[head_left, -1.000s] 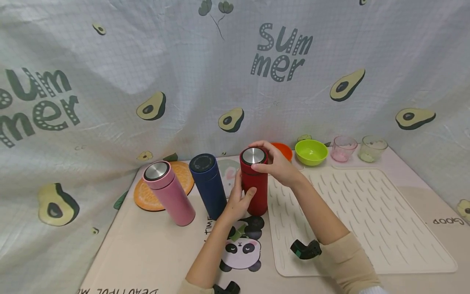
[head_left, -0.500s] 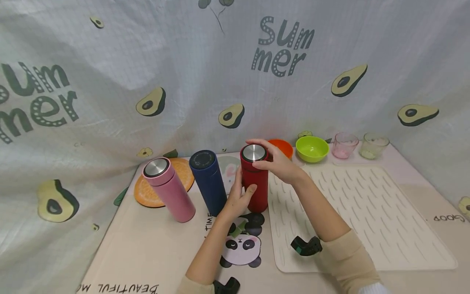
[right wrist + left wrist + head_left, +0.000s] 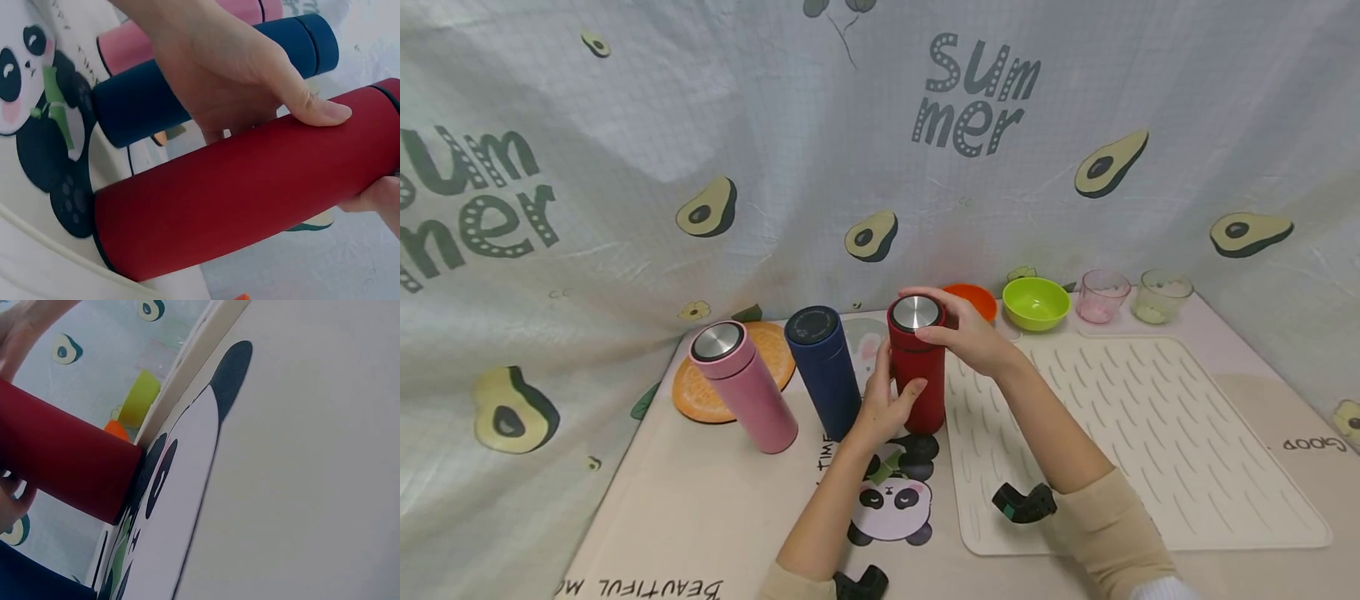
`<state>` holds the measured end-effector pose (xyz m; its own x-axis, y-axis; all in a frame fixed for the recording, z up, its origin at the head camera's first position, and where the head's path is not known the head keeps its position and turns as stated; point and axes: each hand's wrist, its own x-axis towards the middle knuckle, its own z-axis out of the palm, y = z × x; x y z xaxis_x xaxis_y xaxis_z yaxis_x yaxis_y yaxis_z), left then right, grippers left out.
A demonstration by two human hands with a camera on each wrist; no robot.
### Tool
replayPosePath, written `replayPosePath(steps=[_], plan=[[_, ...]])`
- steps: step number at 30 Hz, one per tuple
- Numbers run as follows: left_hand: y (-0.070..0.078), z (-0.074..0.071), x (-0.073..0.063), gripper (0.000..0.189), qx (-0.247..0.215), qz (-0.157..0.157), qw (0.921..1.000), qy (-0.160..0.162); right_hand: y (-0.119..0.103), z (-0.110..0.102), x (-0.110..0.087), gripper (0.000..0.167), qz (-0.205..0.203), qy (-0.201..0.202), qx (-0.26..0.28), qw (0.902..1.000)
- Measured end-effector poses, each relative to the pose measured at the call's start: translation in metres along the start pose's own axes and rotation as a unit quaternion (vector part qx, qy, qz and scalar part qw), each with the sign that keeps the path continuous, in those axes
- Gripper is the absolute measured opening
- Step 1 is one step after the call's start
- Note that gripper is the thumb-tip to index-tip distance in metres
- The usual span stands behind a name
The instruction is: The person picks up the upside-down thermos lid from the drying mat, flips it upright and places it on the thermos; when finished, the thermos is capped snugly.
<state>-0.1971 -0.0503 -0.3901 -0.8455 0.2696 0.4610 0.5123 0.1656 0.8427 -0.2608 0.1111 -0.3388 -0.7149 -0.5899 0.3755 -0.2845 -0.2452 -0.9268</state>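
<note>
A red thermos bottle stands upright at the middle of the table, its silver-topped lid on. My left hand grips the body from the left, thumb across the near side; its other fingers are partly hidden behind the bottle. Up at the lid, my right hand holds the rim between thumb and fingers. In the right wrist view the left hand wraps the red body. Left of it stand a blue thermos and a pink thermos, both with lids on.
A cream ridged mat lies to the right. Behind it are an orange bowl, a green bowl, a pink glass and a greenish glass. An orange-slice placemat lies behind the pink thermos.
The head view has tilted down slightly and come back level with little shift. Both hands keep the same hold on the red thermos, which stays in place.
</note>
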Motion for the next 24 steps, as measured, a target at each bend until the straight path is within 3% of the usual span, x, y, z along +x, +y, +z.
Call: replayPosePath(steps=[7,14,24], plan=[[0.0023,0.0003,-0.0004,0.069,0.023,0.003,0.9997,0.004,-0.0002,0.0065,0.0006,0.051,0.01,0.047,0.005,0.9988],[0.0049,-0.0019,-0.0008,0.073,0.039,0.01,0.9991,0.015,0.0012,0.0056,-0.0005,0.063,0.014,0.021,0.005,0.9997],[0.0093,-0.0023,-0.0012,0.071,0.05,-0.001,0.9985,0.023,0.0064,0.0083,0.0004,0.06,0.002,0.05,0.025,0.9984]])
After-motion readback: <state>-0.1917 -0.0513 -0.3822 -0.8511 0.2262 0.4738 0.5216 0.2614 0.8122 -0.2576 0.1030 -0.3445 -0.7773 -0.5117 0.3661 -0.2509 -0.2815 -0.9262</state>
